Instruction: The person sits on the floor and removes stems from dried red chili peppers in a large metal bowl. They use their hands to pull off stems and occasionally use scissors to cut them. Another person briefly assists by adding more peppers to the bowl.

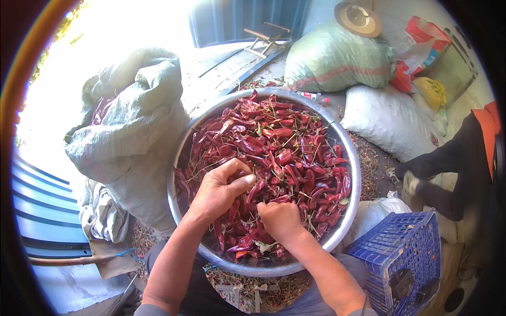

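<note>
A wide, round metal basin (355, 170) stands before me, filled with dried red chili peppers (276, 146), many with pale stems. Over its near-left part is my left hand (223, 189), with thumb and forefinger brought close together. A chili lies right by the thumb tip; whether the fingers pinch it is unclear. My right hand (280, 221) is curled, knuckles up, low over the peppers at the near side. Its fingertips are turned under, so anything inside them is hidden. The two hands are a short gap apart.
A tall woven sack (138, 146) with chilies in its mouth stands left. Full sacks (328, 55) lie at the back right, a straw hat (357, 19) on top. A blue plastic crate (395, 245) is near right; a folding stool (267, 35) stands behind. Another person's legs (446, 170) are at right.
</note>
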Demonstrator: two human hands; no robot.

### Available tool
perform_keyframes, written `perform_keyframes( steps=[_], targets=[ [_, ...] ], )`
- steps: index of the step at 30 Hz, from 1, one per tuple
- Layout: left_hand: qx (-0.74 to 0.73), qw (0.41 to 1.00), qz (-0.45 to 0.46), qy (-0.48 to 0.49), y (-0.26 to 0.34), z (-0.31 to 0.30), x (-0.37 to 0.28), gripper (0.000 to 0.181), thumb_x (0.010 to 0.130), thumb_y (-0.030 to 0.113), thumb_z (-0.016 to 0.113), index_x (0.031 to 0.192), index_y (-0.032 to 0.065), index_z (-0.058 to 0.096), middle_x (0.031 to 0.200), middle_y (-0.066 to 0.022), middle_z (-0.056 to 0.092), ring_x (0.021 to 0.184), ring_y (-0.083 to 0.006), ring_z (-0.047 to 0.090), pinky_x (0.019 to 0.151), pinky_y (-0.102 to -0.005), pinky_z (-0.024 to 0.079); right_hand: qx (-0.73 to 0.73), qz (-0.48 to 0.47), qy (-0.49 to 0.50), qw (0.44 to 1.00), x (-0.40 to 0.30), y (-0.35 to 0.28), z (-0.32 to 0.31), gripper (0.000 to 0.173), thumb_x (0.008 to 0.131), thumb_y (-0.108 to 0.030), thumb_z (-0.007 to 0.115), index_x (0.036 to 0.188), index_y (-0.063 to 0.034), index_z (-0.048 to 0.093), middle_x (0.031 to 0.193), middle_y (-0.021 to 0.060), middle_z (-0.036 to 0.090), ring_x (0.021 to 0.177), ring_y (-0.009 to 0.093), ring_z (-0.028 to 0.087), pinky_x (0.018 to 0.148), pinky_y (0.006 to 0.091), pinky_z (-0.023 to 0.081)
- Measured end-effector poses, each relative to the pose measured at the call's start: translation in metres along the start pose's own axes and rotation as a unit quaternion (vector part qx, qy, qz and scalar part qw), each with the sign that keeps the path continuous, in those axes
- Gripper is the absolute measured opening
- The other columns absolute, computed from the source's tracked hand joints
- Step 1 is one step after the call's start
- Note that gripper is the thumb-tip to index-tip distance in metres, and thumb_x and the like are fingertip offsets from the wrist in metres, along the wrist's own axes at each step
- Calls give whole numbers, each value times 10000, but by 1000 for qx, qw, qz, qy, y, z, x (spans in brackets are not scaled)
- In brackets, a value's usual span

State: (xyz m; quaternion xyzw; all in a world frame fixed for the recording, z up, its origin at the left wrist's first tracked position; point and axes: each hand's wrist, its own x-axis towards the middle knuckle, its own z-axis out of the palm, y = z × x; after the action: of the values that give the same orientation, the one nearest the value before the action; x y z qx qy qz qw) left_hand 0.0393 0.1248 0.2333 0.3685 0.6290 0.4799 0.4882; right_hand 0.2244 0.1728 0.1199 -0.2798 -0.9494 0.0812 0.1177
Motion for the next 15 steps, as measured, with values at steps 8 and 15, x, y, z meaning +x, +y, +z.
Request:
perform_keyframes(
  steps=[8, 15],
  targets=[
    [86, 994, -55, 39, 12, -1, -5, 241, 897, 253, 742, 922, 15, 716, 748, -47, 685, 675, -87, 610, 639, -286, 500, 338, 153, 34, 928, 1, 15, -40, 140, 908, -214, 704, 921, -75, 689, 751, 162, 679, 691, 318, 694, 603, 390, 523],
    [54, 996, 39, -61, -13, 7, 3, 456, 922, 113, 684, 1355, -7, 608, 987, -34, 710, 809, -69, 636, 728, -247, 529, 460, 150, 87, 871, 1, 9, -54, 160, 915, -127, 706, 1070, -88, 720, 847, 158, 711, 736, 274, 726, 652, 357, 545]
  ],
)
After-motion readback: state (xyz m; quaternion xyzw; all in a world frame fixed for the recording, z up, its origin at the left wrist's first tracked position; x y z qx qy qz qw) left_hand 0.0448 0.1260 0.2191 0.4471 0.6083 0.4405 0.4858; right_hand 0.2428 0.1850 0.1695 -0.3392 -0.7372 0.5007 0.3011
